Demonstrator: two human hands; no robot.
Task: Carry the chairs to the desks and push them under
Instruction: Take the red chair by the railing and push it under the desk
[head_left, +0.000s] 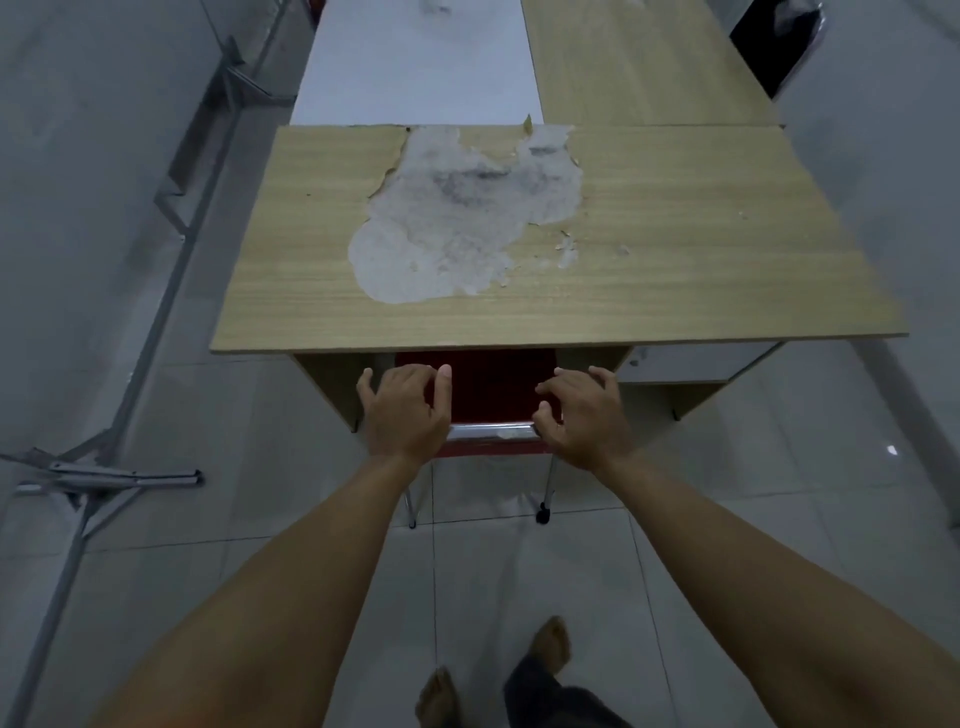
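A red chair (491, 387) with a chrome back rail (491, 432) stands in the knee space of a wooden desk (701, 260), its seat mostly beneath the top. The desk's veneer has a large peeled grey patch in the middle. My left hand (405, 410) lies over the left end of the rail, fingers spread and pointing forward. My right hand (582, 415) lies over the right end, fingers loosely bent. Neither hand plainly wraps the rail. Two chrome rear legs (546, 493) reach down to the tiled floor.
Behind this desk stand a white desk (415, 67) and another wooden desk (649, 62). A black chair (774, 47) shows at the top right. Folded metal frames (109, 475) lie along the left wall. My bare feet (550, 644) are on the tiles.
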